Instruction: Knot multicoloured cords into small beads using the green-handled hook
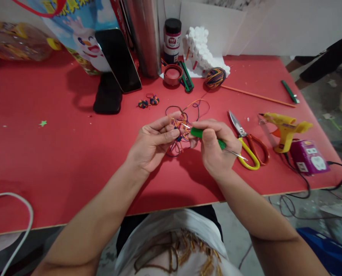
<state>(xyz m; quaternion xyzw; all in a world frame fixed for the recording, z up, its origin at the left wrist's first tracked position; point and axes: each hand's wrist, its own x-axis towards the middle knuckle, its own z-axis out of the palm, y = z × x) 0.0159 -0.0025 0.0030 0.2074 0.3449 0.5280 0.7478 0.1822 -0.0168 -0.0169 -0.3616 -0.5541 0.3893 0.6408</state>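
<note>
Over the red table (58,153), my left hand (153,143) pinches a small knot of multicoloured yarn (180,128) between thumb and fingers. Loose orange and dark strands loop away from it toward the back. My right hand (214,147) is closed round a green-handled crochet hook (207,137), whose metal tip points left into the knot. The hook's other metal end sticks out past my right palm.
Yellow-and-red scissors (247,143), a yellow glue gun (283,128) and a purple power strip (309,155) lie to the right. At the back are a yarn ball (215,77), a white foam piece (201,51), a black phone (117,59) and two small yarn balls (148,102).
</note>
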